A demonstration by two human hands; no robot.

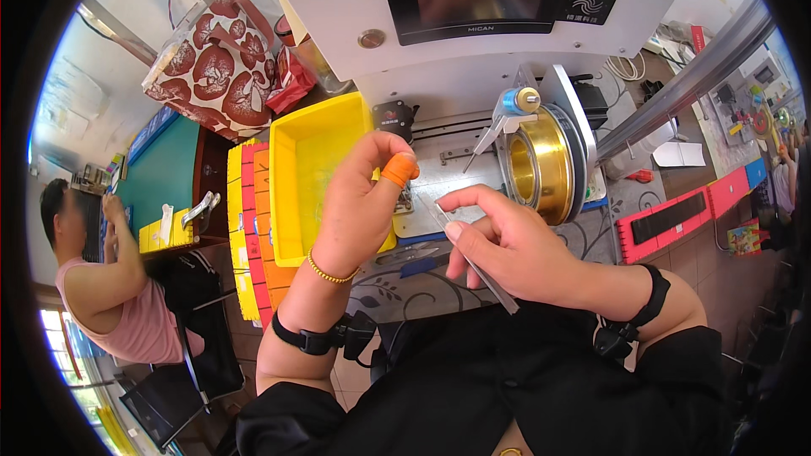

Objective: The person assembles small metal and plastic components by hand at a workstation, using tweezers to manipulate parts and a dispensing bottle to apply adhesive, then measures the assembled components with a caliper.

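My right hand [511, 245] grips a pair of metal tweezers [492, 285] between thumb and fingers, their tips pointing up and away from me. Facing it, my left hand [359, 203] has its fingers curled in toward the thumb, an orange finger cot [399, 171] on one digit. Whatever may be pinched in it is too small or hidden to see. Just beyond both hands lies the metal bed [452, 171] of a white machine [338, 0]. A spool of gold-coloured wire [553, 165] stands on the machine's right, beside a blue-and-brass knob [522, 101] on an arm.
A yellow bin [296, 131] sits left of my left hand, beside yellow, red and orange racks [249, 228]. Tools with blue handles [422, 266] lie on the patterned mat [380, 295]. Red racks [667, 219] stand at right. Another person [127, 279] sits at a green table [173, 169].
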